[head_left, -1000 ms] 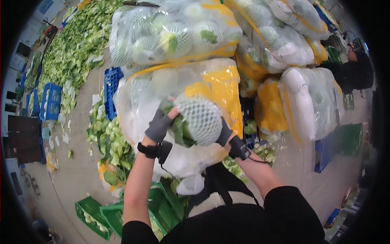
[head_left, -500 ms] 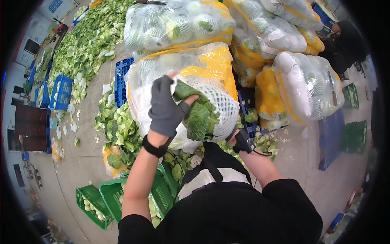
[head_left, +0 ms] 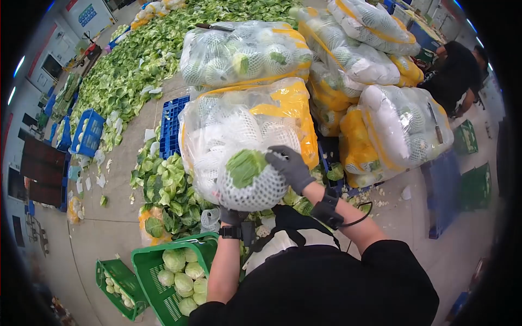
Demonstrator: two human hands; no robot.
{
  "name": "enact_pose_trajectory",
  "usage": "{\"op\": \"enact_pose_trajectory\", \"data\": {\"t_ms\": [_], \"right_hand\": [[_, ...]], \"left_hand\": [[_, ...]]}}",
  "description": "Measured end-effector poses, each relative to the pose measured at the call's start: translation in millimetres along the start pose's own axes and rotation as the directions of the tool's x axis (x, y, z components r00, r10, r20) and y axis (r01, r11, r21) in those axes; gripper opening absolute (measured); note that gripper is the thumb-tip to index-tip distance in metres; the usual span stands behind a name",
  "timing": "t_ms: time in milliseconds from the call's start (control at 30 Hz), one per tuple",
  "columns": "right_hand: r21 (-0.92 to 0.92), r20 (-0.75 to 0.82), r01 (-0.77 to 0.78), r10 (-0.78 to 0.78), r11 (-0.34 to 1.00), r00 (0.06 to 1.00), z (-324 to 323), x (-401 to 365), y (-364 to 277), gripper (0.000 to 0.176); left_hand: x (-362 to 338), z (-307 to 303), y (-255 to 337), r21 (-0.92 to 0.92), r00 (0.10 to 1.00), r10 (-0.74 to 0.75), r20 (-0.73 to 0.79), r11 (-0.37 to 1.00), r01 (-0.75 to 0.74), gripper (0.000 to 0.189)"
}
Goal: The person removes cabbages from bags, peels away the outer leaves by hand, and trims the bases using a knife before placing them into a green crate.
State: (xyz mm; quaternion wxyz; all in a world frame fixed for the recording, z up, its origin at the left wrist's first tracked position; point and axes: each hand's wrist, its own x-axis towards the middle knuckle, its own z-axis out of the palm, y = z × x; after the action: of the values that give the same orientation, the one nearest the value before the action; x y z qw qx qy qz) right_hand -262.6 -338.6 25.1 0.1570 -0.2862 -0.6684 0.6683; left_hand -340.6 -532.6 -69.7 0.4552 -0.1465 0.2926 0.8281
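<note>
A cabbage (head_left: 246, 169) in a white foam net sleeve is between my two gloved hands, with its green leaves showing through the opening at the top. My right hand (head_left: 291, 167) grips the net at the upper right side, fingers bent over its edge. From below, my left hand (head_left: 232, 216) holds the lower left of the cabbage, its fingers mostly hidden beneath it. Right behind lies a clear plastic bag (head_left: 190, 127) with yellow bands, filled with netted cabbages.
More bagged cabbages (head_left: 247, 54) are stacked behind and to the right. Knives (head_left: 215, 26) lie on bags. Trimmed leaves (head_left: 174, 187) cover the floor at left. A green crate (head_left: 144, 271) holds cabbages. A co-worker (head_left: 454, 73) bends at far right.
The cabbage has turned so its leafy opening faces up, the net now around its sides. My left hand moved from its top to underneath; my right hand came up onto its right side.
</note>
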Motion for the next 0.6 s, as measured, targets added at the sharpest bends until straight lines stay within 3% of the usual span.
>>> {"op": "enact_pose_trajectory", "data": {"t_ms": [33, 67, 100, 133, 200, 267, 333, 400, 467, 567, 600], "right_hand": [[-0.128, -0.015, 0.099, -0.102, 0.987, 0.995, 8.3, -2.2, 7.8, 0.033], [-0.138, -0.011, 0.096, -0.098, 0.986, 0.995, 15.7, -6.4, 9.2, 0.033], [-0.236, 0.076, 0.286, -0.276, 0.929, 0.958, 23.2, -9.3, 5.0, 0.028], [-0.311, 0.18, 0.466, -0.431, 0.828, 0.884, 31.1, -10.9, 0.3, 0.024], [-0.367, 0.3, 0.597, -0.516, 0.714, 0.802, 46.5, -15.8, -25.1, 0.018], [-0.404, 0.327, 0.609, -0.514, 0.683, 0.793, 60.6, -20.3, -48.4, 0.014], [-0.509, 0.432, 0.7, -0.555, 0.501, 0.711, 68.8, -19.7, -61.8, 0.016], [-0.489, 0.469, 0.69, -0.507, 0.533, 0.723, 73.2, -19.6, -73.5, 0.015], [-0.134, 0.418, 0.431, -0.343, 0.892, 0.841, 81.1, -16.6, -76.9, 0.018], [-0.033, 0.305, 0.029, -0.018, 0.999, 0.952, 84.2, 9.9, -83.4, 0.03], [-0.104, 0.385, 0.114, -0.066, 0.988, 0.921, 79.5, 19.1, -84.4, 0.033]], "left_hand": [[9.0, -32.6, -1.2, -0.121, 0.938, 0.035, 0.344, 0.993, 0.008, 0.07], [10.9, -54.3, -4.1, -0.234, 0.763, 0.113, 0.636, 0.971, 0.052, 0.065], [5.7, -58.9, -3.8, -0.251, 0.778, 0.136, 0.613, 0.968, 0.028, 0.064], [1.3, -62.7, -5.8, -0.248, 0.851, 0.126, 0.509, 0.969, 0.005, 0.064], [-0.9, -66.5, -6.8, -0.255, 0.903, 0.122, 0.412, 0.967, -0.014, 0.064], [0.1, -67.5, -5.5, -0.26, 0.914, 0.126, 0.385, 0.965, -0.023, 0.064], [2.6, -65.8, -1.7, -0.269, 0.916, 0.135, 0.378, 0.963, -0.031, 0.064], [7.6, -65.4, 2.5, -0.273, 0.919, 0.147, 0.366, 0.961, -0.046, 0.063], [10.4, -64.7, 5.6, -0.27, 0.923, 0.149, 0.355, 0.962, -0.051, 0.063], [18.5, -64.0, 5.7, -0.281, 0.931, 0.145, 0.335, 0.959, -0.048, 0.063], [20.3, -65.0, 5.2, -0.28, 0.934, 0.143, 0.329, 0.959, -0.048, 0.063]]}}
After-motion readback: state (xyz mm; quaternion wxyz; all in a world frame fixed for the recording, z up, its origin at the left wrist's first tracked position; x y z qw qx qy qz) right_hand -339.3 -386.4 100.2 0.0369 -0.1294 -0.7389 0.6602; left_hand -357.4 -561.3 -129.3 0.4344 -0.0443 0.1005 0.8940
